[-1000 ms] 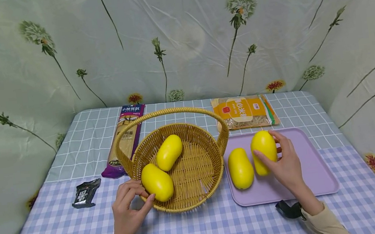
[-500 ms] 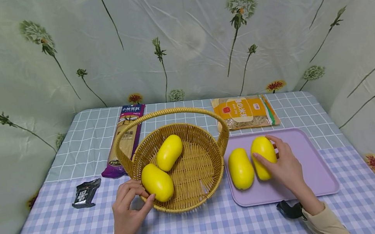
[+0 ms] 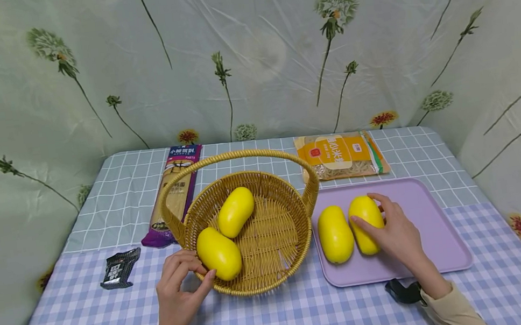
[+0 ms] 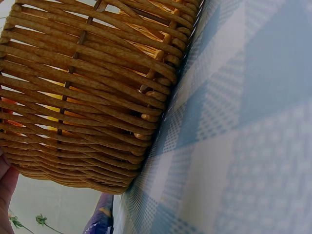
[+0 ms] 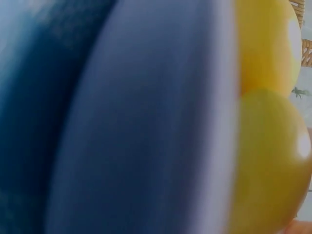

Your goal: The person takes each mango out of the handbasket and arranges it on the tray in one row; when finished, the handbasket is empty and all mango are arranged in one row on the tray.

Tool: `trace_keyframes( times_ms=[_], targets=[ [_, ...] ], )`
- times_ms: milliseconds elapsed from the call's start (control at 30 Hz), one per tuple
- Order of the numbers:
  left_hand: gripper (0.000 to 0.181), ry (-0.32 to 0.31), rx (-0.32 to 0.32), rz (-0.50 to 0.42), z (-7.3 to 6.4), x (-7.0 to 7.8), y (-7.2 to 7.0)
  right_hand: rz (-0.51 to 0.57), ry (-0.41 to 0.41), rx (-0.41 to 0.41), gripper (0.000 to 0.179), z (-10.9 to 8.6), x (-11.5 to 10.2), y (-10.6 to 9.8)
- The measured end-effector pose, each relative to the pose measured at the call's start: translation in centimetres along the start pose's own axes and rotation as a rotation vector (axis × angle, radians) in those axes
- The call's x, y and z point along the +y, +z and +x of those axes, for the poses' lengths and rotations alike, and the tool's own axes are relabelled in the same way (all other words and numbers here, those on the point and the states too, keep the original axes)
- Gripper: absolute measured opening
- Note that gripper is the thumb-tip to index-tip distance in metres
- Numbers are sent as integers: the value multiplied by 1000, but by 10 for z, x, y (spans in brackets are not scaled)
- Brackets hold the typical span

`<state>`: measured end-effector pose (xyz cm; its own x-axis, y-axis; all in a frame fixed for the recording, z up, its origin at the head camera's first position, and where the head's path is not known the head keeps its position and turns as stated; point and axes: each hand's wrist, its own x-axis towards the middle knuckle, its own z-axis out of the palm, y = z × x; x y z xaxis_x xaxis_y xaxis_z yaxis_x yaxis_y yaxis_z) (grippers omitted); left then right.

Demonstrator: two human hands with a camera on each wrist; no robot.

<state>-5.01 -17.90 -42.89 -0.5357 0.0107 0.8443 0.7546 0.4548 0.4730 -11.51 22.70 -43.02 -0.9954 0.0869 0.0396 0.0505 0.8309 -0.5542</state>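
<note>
My left hand [image 3: 178, 286] holds the front left rim of the wicker basket [image 3: 272, 237], thumb and fingers apart along it. Two smooth yellow mango-like fruits lie inside; the nearer fruit [image 3: 219, 254] is beside that hand, the other fruit [image 3: 236, 212] behind it. In the left wrist view the woven basket wall [image 4: 87, 97] fills the upper left, with little of the hand showing. My right hand [image 3: 395, 230] holds a yellow mango-like fruit [image 3: 364, 223] between thumb and fingers, down at the lilac tray [image 3: 438, 238]. A matching fruit [image 3: 335, 234] lies just left of it.
A purple pasta packet [image 3: 169, 195] lies behind and left of the basket, partly behind its handle [image 3: 235, 155]. An orange noodle packet [image 3: 341, 155] lies behind the tray. A small black packet [image 3: 119, 268] is at left on the checked cloth [image 3: 280, 322].
My right hand has lowered the yellow mango-like fruit toward the near side of the tray, beside the other one. The left hand and the basket have stayed put.
</note>
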Motion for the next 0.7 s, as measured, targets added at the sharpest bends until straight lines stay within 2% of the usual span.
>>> trace_keyframes(
  times_ms=[700],
  targets=[
    [33,3,3,-5,0,0,1,-81,20,-76,81,0,-2,-2]
  ],
)
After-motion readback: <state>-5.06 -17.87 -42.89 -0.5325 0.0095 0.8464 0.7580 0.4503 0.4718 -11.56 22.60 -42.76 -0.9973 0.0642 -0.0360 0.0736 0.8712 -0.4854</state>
